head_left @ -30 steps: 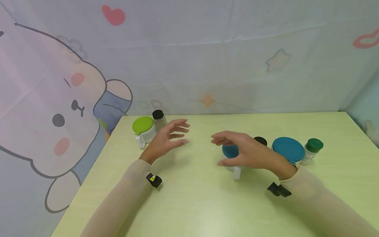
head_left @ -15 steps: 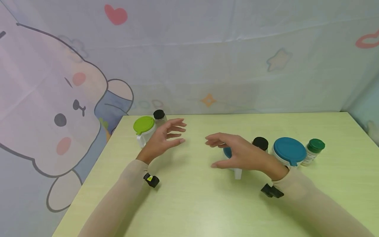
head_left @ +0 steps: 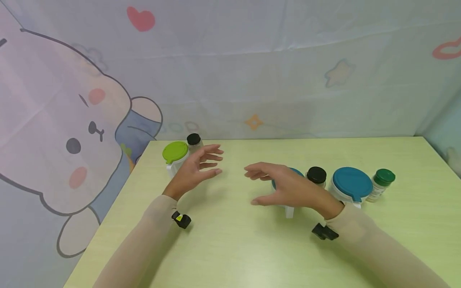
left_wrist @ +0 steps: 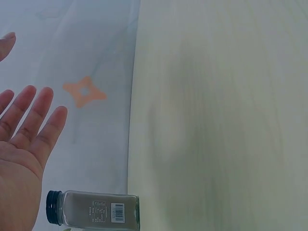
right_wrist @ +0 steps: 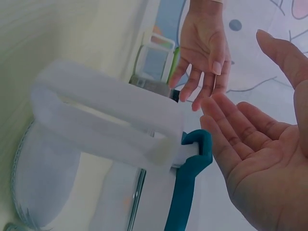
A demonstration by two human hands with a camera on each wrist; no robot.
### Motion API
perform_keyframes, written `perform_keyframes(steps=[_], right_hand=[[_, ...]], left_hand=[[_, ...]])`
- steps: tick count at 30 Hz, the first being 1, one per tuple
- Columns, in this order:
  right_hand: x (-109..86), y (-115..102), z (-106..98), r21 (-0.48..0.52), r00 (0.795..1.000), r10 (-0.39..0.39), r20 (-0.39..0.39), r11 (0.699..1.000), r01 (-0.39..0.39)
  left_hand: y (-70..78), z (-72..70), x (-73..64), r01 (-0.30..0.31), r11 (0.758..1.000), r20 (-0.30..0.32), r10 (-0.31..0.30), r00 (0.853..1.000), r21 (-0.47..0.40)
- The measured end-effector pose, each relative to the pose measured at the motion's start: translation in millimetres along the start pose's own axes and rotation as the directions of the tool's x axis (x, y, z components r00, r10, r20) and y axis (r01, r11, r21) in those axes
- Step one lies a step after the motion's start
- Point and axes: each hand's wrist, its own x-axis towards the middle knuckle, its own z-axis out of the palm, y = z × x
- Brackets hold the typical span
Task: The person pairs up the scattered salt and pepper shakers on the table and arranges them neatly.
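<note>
My left hand (head_left: 196, 170) hovers over the left of the table, fingers and thumb spread, holding nothing. Nearest to it are a jar with a lime-green lid and white handle (head_left: 175, 152) and a glass shaker bottle with a black cap (head_left: 194, 140). In the left wrist view that bottle (left_wrist: 98, 210) shows a barcode label. My right hand (head_left: 284, 186) is empty, its thumb apart from its fingers. It partly hides a blue-lidded jar, whose white handle (head_left: 289, 212) shows below the palm. That handle (right_wrist: 110, 96) looms large in the right wrist view beside the palm (right_wrist: 269, 178).
Right of my right hand stand a black-capped bottle (head_left: 316, 176), a second blue-lidded jar (head_left: 352, 184) and a green-capped shaker bottle (head_left: 383, 180). A printed cloth (head_left: 230, 72) hangs along the back edge of the pale table (head_left: 230, 248). Small black cameras ride on both wrists.
My right hand has drifted left, uncovering more of the black-capped bottle and the second blue-lidded jar. The left hand has shifted slightly left. The jars and bottles stay put.
</note>
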Motion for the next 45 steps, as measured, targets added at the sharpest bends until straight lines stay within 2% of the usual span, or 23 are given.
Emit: perform_keyframes(steps=[5,13,16,27,45], right_hand=[[4.3,0,2,0.008,1.000,0.003,0.006,1.000,-0.003],[13.8,-2,5,0.053,1.000,-0.022,0.010,0.998,0.022],[17.2,-2,7,0.066,1.000,-0.020,0.007,0.998,0.020],[29.6,-1,14,0.078,0.999,-0.002,-0.032,0.997,0.005],[50.7,-10,27,0.114,0.998,-0.025,-0.058,0.993,0.032]], left_hand=[[1.2,-2.7,-1.4,0.006,1.000,-0.009,-0.006,1.000,0.001],[22.3,-7.2,-8.4,0.015,1.000,-0.034,-0.015,0.999,0.003],[25.7,-10.0,-11.2,0.023,1.000,-0.041,-0.022,0.999,0.007],[20.5,-20.1,-19.4,0.057,0.998,-0.073,-0.058,0.996,-0.004],[21.1,-40.1,-35.5,0.056,0.998,-0.161,-0.052,0.986,0.021]])
